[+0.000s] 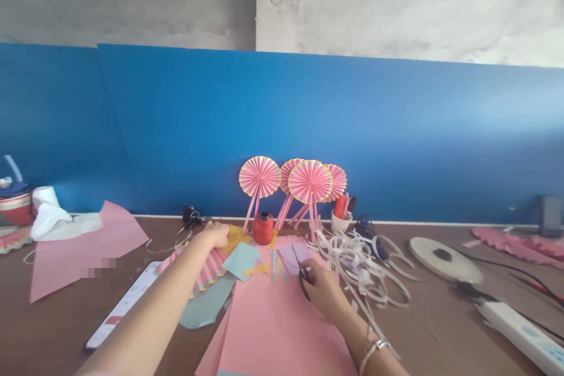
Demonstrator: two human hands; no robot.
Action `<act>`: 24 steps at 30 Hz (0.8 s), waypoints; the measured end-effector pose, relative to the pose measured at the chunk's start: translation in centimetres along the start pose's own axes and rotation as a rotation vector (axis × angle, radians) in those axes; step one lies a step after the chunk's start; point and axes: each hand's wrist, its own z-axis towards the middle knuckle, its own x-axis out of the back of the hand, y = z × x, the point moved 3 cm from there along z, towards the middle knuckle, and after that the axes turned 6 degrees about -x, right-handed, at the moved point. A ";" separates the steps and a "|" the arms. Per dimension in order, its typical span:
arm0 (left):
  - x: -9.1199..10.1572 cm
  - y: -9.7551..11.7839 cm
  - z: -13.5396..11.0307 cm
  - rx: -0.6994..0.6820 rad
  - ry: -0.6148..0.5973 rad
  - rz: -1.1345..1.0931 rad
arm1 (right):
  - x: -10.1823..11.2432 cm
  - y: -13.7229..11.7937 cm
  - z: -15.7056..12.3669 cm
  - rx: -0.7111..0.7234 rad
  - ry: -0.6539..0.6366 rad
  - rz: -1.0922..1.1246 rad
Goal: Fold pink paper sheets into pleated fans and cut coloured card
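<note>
My right hand [324, 288] is closed around the dark handles of a pair of scissors [296, 254]. The scissor blades point away from me, over a lilac paper piece [288, 259] and small scraps. Farther forward on the left, my left hand [217, 235] has its fingers curled down beside yellow paper [238, 242]; what they hold, if anything, is hidden. Under the left forearm lies a pleated pink paper strip [209, 273]. Next to it are light-blue paper pieces [242, 261]. Large pink paper sheets [282, 329] lie in front of me.
Several pink paper fans [310, 181] lean against the blue panel [273, 111], behind a red thread spool [263, 229]. Curled white strips [365, 264] are heaped to the right, near a round lid [446, 259] and a power strip [520, 329]. A phone [123, 305] lies left.
</note>
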 end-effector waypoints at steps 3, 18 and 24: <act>0.5 -0.2 0.0 0.007 0.081 -0.063 | 0.0 0.0 0.0 0.001 -0.001 0.012; 3.9 6.2 -5.4 -0.053 0.722 -0.963 | 0.4 -2.7 -1.0 -0.049 -0.143 0.852; 0.2 11.1 -4.6 -0.097 0.624 -1.275 | 0.8 -3.5 -1.7 -0.151 -0.094 0.961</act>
